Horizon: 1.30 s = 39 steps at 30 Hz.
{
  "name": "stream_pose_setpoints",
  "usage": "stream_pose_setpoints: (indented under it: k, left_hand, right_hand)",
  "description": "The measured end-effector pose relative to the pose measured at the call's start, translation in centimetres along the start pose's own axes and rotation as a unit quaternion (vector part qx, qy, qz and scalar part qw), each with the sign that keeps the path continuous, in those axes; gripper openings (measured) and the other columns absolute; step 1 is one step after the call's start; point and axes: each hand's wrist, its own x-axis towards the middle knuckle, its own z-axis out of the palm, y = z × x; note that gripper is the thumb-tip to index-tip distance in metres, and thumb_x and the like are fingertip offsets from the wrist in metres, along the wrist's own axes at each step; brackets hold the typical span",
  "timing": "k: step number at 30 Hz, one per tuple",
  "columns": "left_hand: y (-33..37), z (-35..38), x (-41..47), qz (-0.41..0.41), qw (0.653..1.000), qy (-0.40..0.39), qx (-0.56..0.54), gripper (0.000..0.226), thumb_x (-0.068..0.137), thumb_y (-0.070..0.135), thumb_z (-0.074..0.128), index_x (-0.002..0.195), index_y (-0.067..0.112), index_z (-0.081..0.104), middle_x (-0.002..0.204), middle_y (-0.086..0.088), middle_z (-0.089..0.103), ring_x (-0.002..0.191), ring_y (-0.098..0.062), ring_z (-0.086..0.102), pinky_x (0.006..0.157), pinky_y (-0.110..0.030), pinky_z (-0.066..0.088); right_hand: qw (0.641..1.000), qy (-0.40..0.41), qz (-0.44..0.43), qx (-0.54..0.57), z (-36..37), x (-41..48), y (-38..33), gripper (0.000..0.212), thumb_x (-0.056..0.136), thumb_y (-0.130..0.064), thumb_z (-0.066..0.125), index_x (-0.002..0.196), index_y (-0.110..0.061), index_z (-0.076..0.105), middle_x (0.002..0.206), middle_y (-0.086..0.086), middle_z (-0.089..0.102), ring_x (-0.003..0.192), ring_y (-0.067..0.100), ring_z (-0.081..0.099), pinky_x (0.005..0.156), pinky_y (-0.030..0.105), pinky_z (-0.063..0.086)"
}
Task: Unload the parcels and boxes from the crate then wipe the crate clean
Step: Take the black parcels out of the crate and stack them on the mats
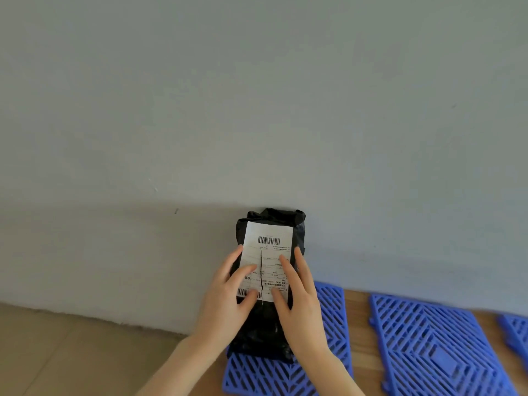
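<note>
Black plastic-wrapped parcel [268,247] stands long axis upright against a grey wall [257,110]; I see left hand [225,298] and right hand [303,307] pressing its front, fingers straight.

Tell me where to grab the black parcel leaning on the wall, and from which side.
Take the black parcel by its two long side edges near mid-height, one hand per side, coming from the front. It stands upright on the blue grid panel with its back to the wall, so back and bottom are blocked; its crumpled top would probably sag.
</note>
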Motion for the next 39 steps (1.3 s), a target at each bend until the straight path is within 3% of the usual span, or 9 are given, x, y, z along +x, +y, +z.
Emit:
stream_pose_setpoints:
  k: [4,8,14,20,22,26,29,34,39]
  left_hand:
    - [-2.7,0.9,0.8,0.022,0.998,-0.059,0.031,0.051,0.089,0.029,0.069,0.138,0.026,0.055,0.158,0.018,0.021,0.133,-0.008,0.038,0.097,-0.007,0.033]
    - [-4.6,1.9,0.7,0.026,0.995,-0.080,0.052,0.054,0.089,0.044,0.062,0.141,0.029,0.052,0.154,0.022,0.022,0.127,-0.009,0.034,0.099,-0.017,0.033]
    - [-5.8,3.0,0.4,0.023,0.995,-0.071,0.060,0.056,0.089,0.046,0.055,0.142,0.027,0.051,0.157,0.011,0.030,0.117,-0.018,0.046,0.096,-0.028,0.045]
    - [-4.8,2.1,0.9,0.012,0.991,-0.103,0.085,0.056,0.092,0.045,0.060,0.143,0.028,0.048,0.158,0.010,0.027,0.131,-0.021,0.038,0.105,-0.035,0.040]
    - [-3.8,1.2,1.0,0.008,0.991,-0.091,0.100,0.057,0.090,0.042,0.064,0.143,0.025,0.050,0.156,0.006,0.034,0.134,-0.023,0.038,0.107,-0.039,0.040]
    - [-0.7,-0.4,0.3,0.013,0.996,-0.016,0.090,0.059,0.083,0.027,0.076,0.137,0.017,0.055,0.140,-0.003,0.054,0.125,-0.026,0.050,0.100,-0.041,0.044]
    - [3.3,0.2,-1.1,0.038,0.998,0.015,0.038,0.052,0.086,0.020,0.073,0.135,0.018,0.055,0.128,0.001,0.059,0.116,-0.020,0.054,0.095,-0.035,0.046]
    - [12.9,4.6,-4.9,0.074,0.996,-0.033,-0.024,0.054,0.092,0.030,0.064,0.142,0.031,0.043,0.116,0.019,0.054,0.109,-0.001,0.047,0.097,-0.026,0.042]
    - [23.6,11.1,-10.3,0.115,0.986,-0.091,-0.082,0.051,0.093,0.030,0.064,0.137,0.042,0.041,0.116,0.024,0.055,0.110,0.001,0.048,0.094,-0.021,0.037]
  right_hand:
    - [0.996,-0.017,0.020,-0.080,2.1,0.3,1.3,0.061,0.096,-0.028,0.056,0.146,-0.044,0.024,0.151,-0.038,0.000,0.132,-0.017,0.007,0.102,0.004,0.022]
    - [0.990,-0.047,0.051,-0.126,3.8,-0.1,2.4,0.054,0.100,-0.040,0.043,0.148,-0.042,0.018,0.147,-0.037,-0.003,0.127,-0.007,0.013,0.110,0.016,0.025]
    - [0.984,-0.066,0.052,-0.160,4.7,0.0,3.0,0.051,0.102,-0.039,0.036,0.150,-0.039,0.020,0.156,-0.025,0.001,0.135,0.006,0.018,0.111,0.016,0.021]
    - [0.983,-0.110,0.063,-0.134,3.4,0.4,2.9,0.052,0.102,-0.041,0.036,0.151,-0.040,0.017,0.154,-0.028,-0.004,0.140,0.008,0.015,0.115,0.023,0.024]
    - [0.985,-0.118,0.066,-0.111,2.3,0.5,2.5,0.052,0.101,-0.042,0.039,0.150,-0.040,0.020,0.152,-0.031,-0.005,0.143,0.006,0.012,0.117,0.027,0.024]
    - [0.990,-0.081,0.028,-0.115,-1.5,-0.9,1.5,0.050,0.100,-0.046,0.040,0.148,-0.044,0.026,0.154,-0.035,-0.004,0.144,0.001,0.010,0.115,0.028,0.031]
    - [0.994,-0.053,0.028,-0.091,-5.9,-3.3,1.0,0.045,0.100,-0.046,0.041,0.144,-0.046,0.032,0.150,-0.041,-0.004,0.142,-0.005,0.010,0.110,0.018,0.029]
    - [0.997,0.057,0.040,-0.017,-16.5,-10.1,0.9,0.030,0.099,-0.036,0.048,0.127,-0.044,0.052,0.146,-0.039,0.018,0.128,-0.023,0.023,0.099,0.003,0.031]
    - [0.984,0.164,0.042,-0.061,-28.8,-19.1,3.2,0.024,0.097,-0.022,0.056,0.116,-0.034,0.063,0.138,-0.020,0.044,0.122,-0.015,0.039,0.090,0.000,0.033]
